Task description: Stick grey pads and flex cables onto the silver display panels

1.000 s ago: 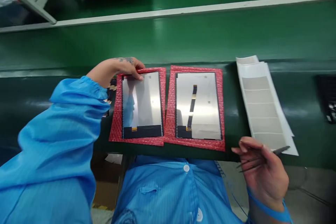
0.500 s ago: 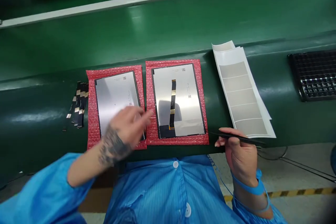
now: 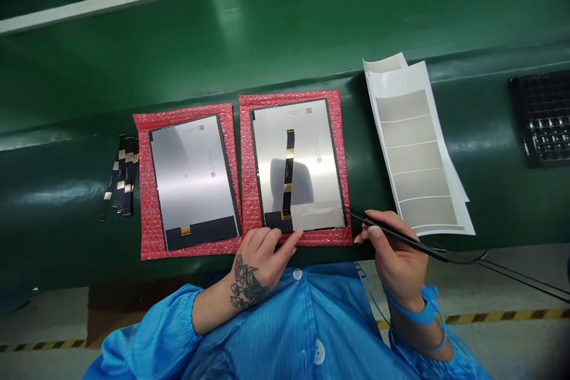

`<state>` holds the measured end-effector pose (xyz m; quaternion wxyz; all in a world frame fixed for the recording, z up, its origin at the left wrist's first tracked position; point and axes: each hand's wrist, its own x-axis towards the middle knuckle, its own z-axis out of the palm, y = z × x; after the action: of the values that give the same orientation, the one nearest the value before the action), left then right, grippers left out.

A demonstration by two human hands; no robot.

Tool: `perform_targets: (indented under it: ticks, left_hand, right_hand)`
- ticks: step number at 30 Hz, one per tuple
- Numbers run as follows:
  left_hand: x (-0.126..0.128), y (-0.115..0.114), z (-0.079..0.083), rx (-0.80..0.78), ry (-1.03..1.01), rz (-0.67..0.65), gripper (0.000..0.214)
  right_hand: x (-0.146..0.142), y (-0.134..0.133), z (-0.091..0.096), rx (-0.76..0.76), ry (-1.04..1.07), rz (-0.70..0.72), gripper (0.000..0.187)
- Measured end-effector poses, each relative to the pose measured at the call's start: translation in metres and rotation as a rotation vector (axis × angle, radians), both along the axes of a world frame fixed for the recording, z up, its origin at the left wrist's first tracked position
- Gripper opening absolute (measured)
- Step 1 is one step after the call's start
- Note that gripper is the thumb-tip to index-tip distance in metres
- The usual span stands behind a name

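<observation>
Two silver display panels lie face down on red bubble-wrap mats, side by side at the table's near edge. The left panel (image 3: 191,178) is bare; the right panel (image 3: 307,154) carries a black and gold flex cable (image 3: 288,172) down its middle. My left hand (image 3: 262,255) rests at the right panel's bottom edge, fingers pressing the corner near the cable's end. My right hand (image 3: 394,249) is closed on black tweezers (image 3: 392,231), whose tips touch the right panel's bottom right corner.
A pile of spare flex cables (image 3: 122,175) lies left of the mats. A white backing sheet with grey adhesive strips (image 3: 414,148) lies to the right. A black parts tray (image 3: 545,116) sits at the far right. A green conveyor (image 3: 285,29) runs behind.
My left hand came off the left panel and moved right to the right panel's bottom edge. My right hand swung the tweezers in until their tips reach that panel's corner.
</observation>
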<state>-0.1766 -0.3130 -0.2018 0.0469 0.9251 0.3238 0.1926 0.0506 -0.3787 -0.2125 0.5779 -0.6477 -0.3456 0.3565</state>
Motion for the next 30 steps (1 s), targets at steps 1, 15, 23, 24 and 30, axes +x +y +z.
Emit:
perform_targets:
  ticks: [1, 15, 23, 24, 30]
  left_hand:
    - [-0.001, 0.000, 0.000, -0.002, -0.005, -0.004, 0.027]
    - [-0.011, -0.003, -0.002, -0.059, -0.137, -0.034, 0.025]
    - [-0.024, 0.011, -0.001, -0.059, -0.082, 0.183, 0.039]
    - [-0.025, 0.013, -0.003, -0.061, -0.047, 0.199, 0.042]
    - [-0.030, 0.020, -0.012, -0.034, 0.028, 0.177, 0.053]
  right_hand:
    - [0.001, 0.000, 0.000, 0.001, 0.003, 0.001, 0.016]
    - [-0.003, 0.017, 0.014, -0.074, 0.084, -0.114, 0.024]
    - [-0.003, 0.040, 0.011, -0.060, 0.052, -0.124, 0.030]
    - [-0.001, 0.042, 0.011, -0.061, 0.048, -0.126, 0.029]
    - [0.007, 0.039, 0.013, -0.089, 0.015, -0.059, 0.024]
